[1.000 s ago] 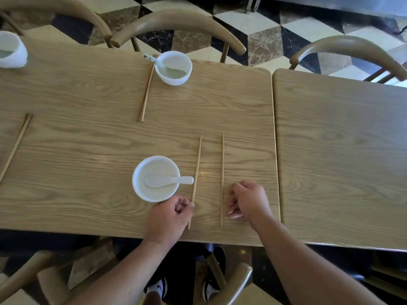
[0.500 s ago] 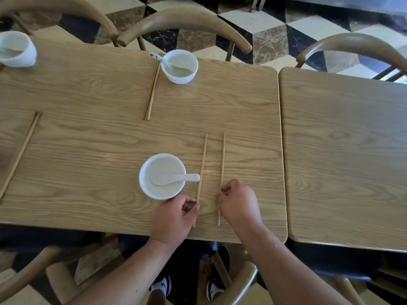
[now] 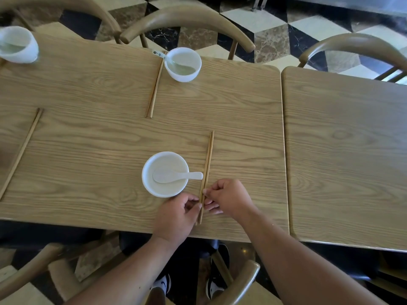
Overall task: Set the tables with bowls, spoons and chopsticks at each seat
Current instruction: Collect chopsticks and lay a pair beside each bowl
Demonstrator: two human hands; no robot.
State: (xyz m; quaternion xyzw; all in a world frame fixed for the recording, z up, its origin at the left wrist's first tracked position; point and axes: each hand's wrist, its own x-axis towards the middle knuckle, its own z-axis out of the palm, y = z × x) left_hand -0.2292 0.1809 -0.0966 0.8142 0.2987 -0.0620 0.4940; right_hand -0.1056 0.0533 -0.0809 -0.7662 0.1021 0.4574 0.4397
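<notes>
A white bowl (image 3: 165, 190) with a white spoon (image 3: 176, 176) in it stands near the table's front edge. Just right of it lies a pair of wooden chopsticks (image 3: 208, 157), side by side and touching. My left hand (image 3: 178, 216) and my right hand (image 3: 226, 200) meet at the pair's near end, each pinching it with fingertips from its own side. Across the table stands a second bowl (image 3: 184, 64) with a spoon (image 3: 161, 55) and chopsticks (image 3: 155, 86) to its left.
A third bowl (image 3: 17, 45) stands at the far left, and another chopstick pair (image 3: 22, 150) lies at the left. A second wooden table (image 3: 343, 155) adjoins on the right with nothing on it. Curved-back chairs (image 3: 189, 18) surround both tables.
The two chopsticks lay apart a second ago. My right hand slid the right one leftward against the left one, and both hands now pinch the joined pair.
</notes>
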